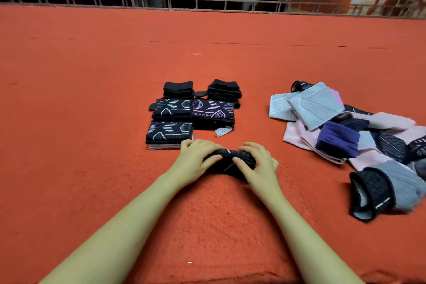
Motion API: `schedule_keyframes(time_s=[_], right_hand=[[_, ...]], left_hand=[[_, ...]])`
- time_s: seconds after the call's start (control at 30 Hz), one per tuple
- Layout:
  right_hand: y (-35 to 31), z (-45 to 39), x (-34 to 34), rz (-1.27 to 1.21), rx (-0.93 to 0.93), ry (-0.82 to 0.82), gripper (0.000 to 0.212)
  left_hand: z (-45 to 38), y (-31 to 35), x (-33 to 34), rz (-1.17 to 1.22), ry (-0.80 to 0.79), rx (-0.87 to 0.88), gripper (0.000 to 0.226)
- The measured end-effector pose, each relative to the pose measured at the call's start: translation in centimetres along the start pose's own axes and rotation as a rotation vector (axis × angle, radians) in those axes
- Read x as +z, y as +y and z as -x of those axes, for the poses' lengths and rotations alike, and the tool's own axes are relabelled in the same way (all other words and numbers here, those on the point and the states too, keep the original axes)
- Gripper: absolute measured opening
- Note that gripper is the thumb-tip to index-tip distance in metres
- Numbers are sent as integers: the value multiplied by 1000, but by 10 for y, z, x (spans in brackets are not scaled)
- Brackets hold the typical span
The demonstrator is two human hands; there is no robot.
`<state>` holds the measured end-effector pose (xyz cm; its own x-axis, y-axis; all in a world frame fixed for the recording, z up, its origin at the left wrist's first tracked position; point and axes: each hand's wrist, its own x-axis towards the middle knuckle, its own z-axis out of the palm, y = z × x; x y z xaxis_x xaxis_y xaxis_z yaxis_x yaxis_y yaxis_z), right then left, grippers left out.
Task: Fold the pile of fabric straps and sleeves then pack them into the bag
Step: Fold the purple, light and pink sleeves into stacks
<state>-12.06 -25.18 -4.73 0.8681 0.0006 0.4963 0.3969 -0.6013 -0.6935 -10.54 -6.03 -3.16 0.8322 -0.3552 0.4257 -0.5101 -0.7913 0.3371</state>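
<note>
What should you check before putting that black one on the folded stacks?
1. Both hands hold the black sleeve: left hand and right hand grip it: ok.
2. Fold finished: hidden under fingers, cannot tell.
3. Folded stacks tidy: ok.
4. Unfolded pile all done: not ok, many left.
5. Bag ready: none in view, cannot tell.

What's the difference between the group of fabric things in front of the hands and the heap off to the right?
The group ahead is folded into neat squared stacks set side by side; the heap on the right lies loose, pieces overlapping at all angles. The folded stacks are nearly all black, some with pale line patterns; the heap mixes pink, grey, purple and black. Both rest on the red carpet.
</note>
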Motion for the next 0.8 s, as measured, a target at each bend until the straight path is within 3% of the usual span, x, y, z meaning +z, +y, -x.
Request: schedule_keyframes(time_s=[0.17, 0.43, 0.8], right_hand=[[-12, -4, 4, -61, -1, 41, 9], [-44, -38, 25, -114, -67, 140, 15], [-74, -99, 96, -116, -238, 61, 20]], left_hand=[[-2, -1, -2, 11, 122, 45, 34], [-9, -16, -36, -150, 482, 89, 29], [-9, -89, -73, -294, 597, 4, 23]])
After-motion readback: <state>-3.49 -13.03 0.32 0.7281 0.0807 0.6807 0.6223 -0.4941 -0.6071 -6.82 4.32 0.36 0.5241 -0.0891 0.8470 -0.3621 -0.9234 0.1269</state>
